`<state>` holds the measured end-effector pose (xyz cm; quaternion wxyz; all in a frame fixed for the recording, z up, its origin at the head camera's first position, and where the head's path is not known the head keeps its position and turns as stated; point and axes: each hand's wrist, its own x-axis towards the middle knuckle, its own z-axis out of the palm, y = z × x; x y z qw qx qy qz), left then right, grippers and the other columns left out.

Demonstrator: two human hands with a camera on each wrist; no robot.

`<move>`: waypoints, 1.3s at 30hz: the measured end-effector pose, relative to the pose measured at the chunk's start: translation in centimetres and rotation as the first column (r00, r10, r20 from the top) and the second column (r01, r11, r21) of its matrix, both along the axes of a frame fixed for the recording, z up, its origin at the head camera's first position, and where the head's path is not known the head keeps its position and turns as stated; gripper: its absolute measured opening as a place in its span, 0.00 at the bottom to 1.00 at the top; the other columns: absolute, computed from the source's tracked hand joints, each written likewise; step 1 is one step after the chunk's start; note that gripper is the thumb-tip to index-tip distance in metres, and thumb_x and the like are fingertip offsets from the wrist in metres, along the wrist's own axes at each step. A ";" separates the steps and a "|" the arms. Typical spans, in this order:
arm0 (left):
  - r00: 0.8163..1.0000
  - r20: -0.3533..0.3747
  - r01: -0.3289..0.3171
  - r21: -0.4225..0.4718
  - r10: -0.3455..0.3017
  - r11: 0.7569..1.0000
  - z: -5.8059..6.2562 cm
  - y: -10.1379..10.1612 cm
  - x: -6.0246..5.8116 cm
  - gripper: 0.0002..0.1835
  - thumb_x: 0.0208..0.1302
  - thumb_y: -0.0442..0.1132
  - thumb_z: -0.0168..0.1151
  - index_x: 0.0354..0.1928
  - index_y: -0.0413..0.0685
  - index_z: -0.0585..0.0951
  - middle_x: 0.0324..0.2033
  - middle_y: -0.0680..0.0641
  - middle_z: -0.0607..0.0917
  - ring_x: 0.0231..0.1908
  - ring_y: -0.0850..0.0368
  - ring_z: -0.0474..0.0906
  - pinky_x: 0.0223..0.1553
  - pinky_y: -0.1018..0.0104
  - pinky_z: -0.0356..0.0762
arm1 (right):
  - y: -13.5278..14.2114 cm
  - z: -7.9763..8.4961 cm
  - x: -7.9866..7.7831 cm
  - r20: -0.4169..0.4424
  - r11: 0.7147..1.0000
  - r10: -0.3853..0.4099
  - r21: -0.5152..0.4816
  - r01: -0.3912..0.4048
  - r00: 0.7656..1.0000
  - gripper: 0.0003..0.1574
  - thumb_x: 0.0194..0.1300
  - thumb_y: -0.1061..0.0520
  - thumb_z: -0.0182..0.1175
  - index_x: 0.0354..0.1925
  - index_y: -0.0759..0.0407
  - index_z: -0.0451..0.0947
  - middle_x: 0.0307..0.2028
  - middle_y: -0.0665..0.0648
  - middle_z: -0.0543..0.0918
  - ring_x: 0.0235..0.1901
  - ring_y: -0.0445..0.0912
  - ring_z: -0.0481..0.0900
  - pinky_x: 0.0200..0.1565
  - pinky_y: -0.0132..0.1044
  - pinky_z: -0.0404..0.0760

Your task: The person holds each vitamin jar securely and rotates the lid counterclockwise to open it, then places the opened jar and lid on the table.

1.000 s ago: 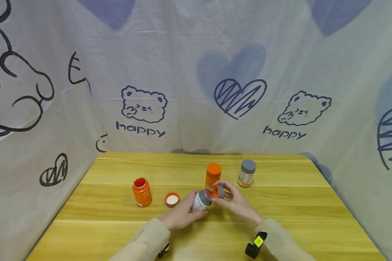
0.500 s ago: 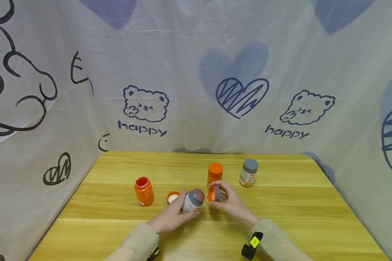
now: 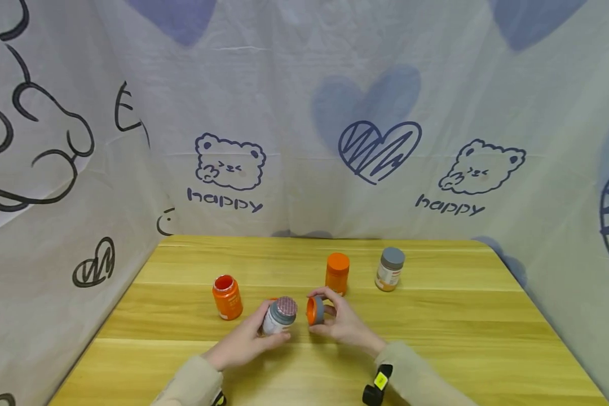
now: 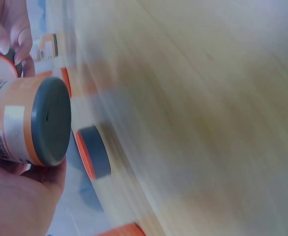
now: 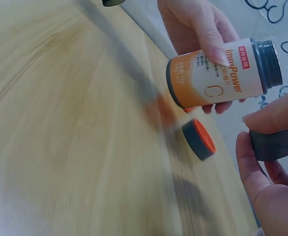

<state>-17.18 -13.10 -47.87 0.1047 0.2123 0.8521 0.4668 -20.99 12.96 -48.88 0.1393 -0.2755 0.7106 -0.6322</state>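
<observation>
My left hand point(image 3: 241, 341) grips a white and orange supplement bottle point(image 3: 276, 321) with a grey neck, held above the table and tilted. Its cap is off, and a reddish patterned seal covers the mouth. Just to the right, my right hand point(image 3: 349, 326) pinches a grey bottle cap point(image 3: 319, 310), its orange inside facing the bottle; the two are apart. Below the bottle, a second grey cap with an orange inside point(image 5: 199, 139) lies on the table, mostly hidden in the head view.
An uncapped orange bottle point(image 3: 227, 299) stands at left on the wooden table point(image 3: 462, 321). Behind my right hand stands an orange bottle with its lid on point(image 3: 338, 273). Farther right is a grey-capped white bottle point(image 3: 389, 269). Printed cloth point(image 3: 299, 186) hangs behind the table.
Both hands have moved left, the left one farther, widening the gap between bottle and cap. The held bottle has turned more upright. It now hides most of the cap on the table.
</observation>
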 end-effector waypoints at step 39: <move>1.000 -0.010 -0.018 -0.034 0.018 0.999 0.0 -8.6 1.3 0.37 0.57 0.50 0.75 0.65 0.40 0.73 0.52 0.46 0.85 0.49 0.62 0.81 0.53 0.69 0.78 | -7.2 -1.3 2.3 -0.098 0.971 -0.030 0.232 0.053 0.995 0.35 0.57 0.58 0.72 0.60 0.66 0.72 0.52 0.62 0.84 0.49 0.42 0.81 0.47 0.25 0.77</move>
